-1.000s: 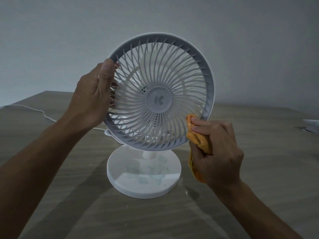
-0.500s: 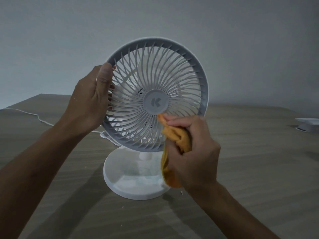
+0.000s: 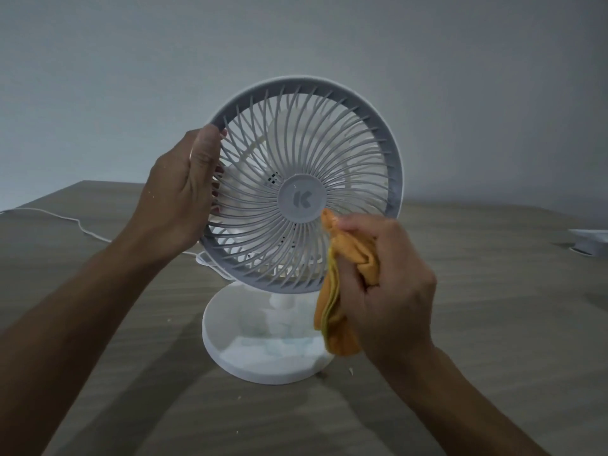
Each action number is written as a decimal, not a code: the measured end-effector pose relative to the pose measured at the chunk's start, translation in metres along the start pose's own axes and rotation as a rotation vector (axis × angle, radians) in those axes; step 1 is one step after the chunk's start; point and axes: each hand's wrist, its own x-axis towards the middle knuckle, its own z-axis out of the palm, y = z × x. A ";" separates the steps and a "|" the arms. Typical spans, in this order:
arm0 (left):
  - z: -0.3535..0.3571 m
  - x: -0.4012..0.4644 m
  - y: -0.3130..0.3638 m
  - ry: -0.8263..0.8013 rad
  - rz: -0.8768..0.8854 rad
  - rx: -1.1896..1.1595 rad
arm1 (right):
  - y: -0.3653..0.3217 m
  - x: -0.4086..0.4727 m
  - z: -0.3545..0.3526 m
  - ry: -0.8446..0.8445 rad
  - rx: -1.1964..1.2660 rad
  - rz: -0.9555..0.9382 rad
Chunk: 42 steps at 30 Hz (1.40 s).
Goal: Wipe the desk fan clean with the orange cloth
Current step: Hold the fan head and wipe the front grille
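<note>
Dim, flat light with soft shadows on the table; slightly soft focus, wide-angle bending at edges.

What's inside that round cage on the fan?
Through the grille of the desk fan, pale blades and fingertips of the left hand show. The centre cap covers the hub, and the orange cloth hides the lower right.

white desk fan upright on table | orange cloth bunched against grille

text: "K" logo | on: desk fan centre hub
</note>
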 end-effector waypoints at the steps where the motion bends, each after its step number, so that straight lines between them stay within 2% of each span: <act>1: 0.000 0.000 0.000 -0.002 0.000 -0.002 | 0.005 0.003 -0.002 0.022 -0.043 -0.007; 5: 0.000 0.000 -0.001 -0.010 0.003 0.001 | 0.021 0.008 -0.004 0.030 -0.155 -0.047; 9: 0.000 0.000 0.000 -0.006 0.009 -0.004 | 0.025 0.007 0.000 -0.010 -0.160 -0.120; 20: -0.001 0.000 0.000 -0.015 0.019 -0.010 | 0.025 0.000 0.003 -0.042 -0.193 -0.161; 26: -0.002 0.001 0.000 -0.037 0.032 -0.001 | 0.015 0.007 0.006 0.009 -0.061 0.052; 33: -0.002 0.001 -0.001 -0.034 0.003 -0.029 | 0.015 0.019 -0.008 -0.081 0.156 0.191; 35: -0.001 0.001 -0.001 -0.028 0.010 -0.024 | 0.016 0.026 -0.017 -0.026 0.206 0.243; 38: -0.001 0.001 -0.001 -0.023 0.013 -0.029 | 0.018 0.042 -0.029 0.112 0.191 0.261; 42: -0.002 0.001 -0.001 -0.030 0.017 -0.037 | 0.021 0.048 -0.034 0.089 0.154 0.238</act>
